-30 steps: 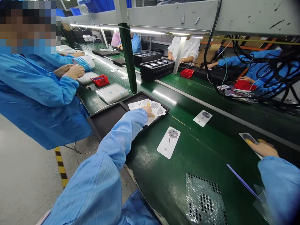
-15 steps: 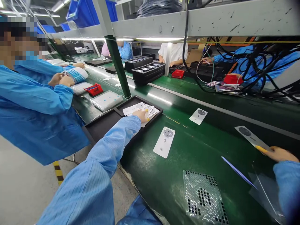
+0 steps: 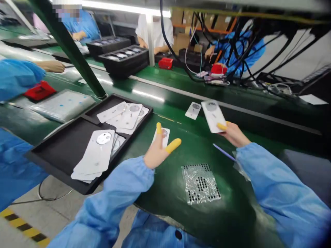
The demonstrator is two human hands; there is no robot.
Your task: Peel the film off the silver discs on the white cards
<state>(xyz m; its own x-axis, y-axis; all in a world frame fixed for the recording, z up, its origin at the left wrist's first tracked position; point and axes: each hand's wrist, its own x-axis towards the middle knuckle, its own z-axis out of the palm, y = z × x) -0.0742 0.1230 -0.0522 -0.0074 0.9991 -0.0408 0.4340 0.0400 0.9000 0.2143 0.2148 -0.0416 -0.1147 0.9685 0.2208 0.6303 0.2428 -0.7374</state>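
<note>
My right hand (image 3: 234,133), with a yellow finger cot on its thumb, grips a white phone back cover (image 3: 214,119) by its lower edge, raised and tilted over the green bench. My left hand (image 3: 156,153) is open, thumb and finger in yellow cots spread apart, holding nothing. Behind its fingers a second phone back cover (image 3: 166,133) lies on the bench, partly hidden. A third cover (image 3: 193,110) lies farther back. To the left, a black tray (image 3: 59,137) carries two loose piles of such covers (image 3: 97,151). A clear sheet with small black dots (image 3: 201,184) lies in front of me.
A thin purple strip (image 3: 223,152) lies below my right hand. A slanted green post (image 3: 74,51) rises behind the tray. Black cables (image 3: 236,48) hang at the back right. Co-workers sit across the bench, and a blue sleeve (image 3: 19,77) reaches in at left beside a red bin (image 3: 40,91).
My left hand has come off the pile in the tray and moved right, opening. My right hand has lifted its cover and turned it more upright. The view has swung right and down.
</note>
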